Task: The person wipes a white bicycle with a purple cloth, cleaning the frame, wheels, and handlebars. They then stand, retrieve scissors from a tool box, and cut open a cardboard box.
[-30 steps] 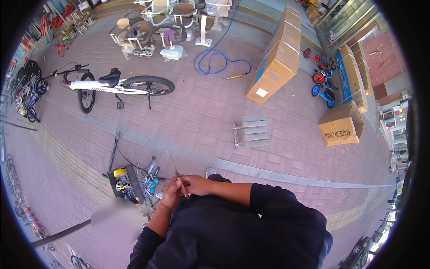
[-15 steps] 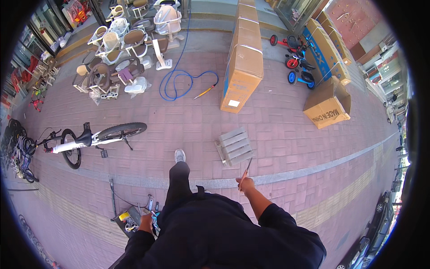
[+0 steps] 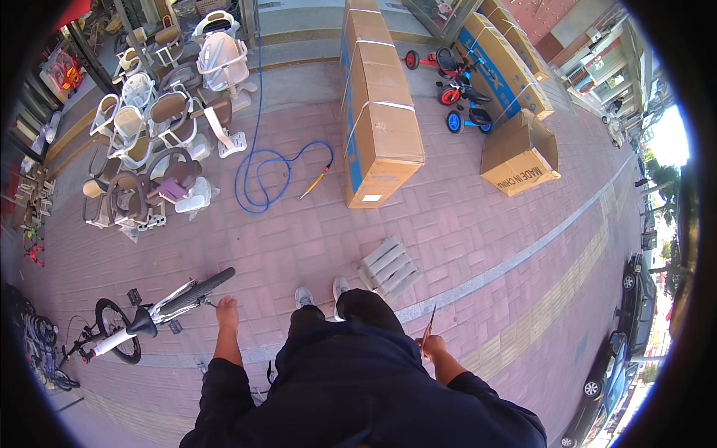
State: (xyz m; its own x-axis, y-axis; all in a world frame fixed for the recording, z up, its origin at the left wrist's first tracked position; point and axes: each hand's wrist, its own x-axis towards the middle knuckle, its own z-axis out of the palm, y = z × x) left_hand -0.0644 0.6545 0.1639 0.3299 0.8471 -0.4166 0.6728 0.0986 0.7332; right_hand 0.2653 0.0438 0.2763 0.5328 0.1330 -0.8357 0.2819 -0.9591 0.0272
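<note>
My right hand (image 3: 432, 346) is closed round a slim pointed hand tool (image 3: 432, 317), dark toward the tip and reddish-brown lower down; its exact kind is too small to make out. My left hand (image 3: 227, 312) is held out past my left side, fingers loosely extended, and seems to hold nothing. Beside it is the rear wheel of a white and black bicycle (image 3: 153, 313); whether they touch I cannot tell. Ahead of my shoes sits a low grey slatted stool (image 3: 391, 267).
A blue hose (image 3: 290, 168) with a yellow end lies coiled on the paving. Several child seats (image 3: 153, 123) crowd the far left. Tall cardboard boxes (image 3: 382, 134), small tricycles (image 3: 464, 112) and an open carton (image 3: 520, 157) stand ahead and right. Parked cars (image 3: 641, 302) line the right.
My left hand has left the tool tray and reached forward beside the bicycle. My view has turned right, and both shoes now show. The right hand keeps hold of its tool.
</note>
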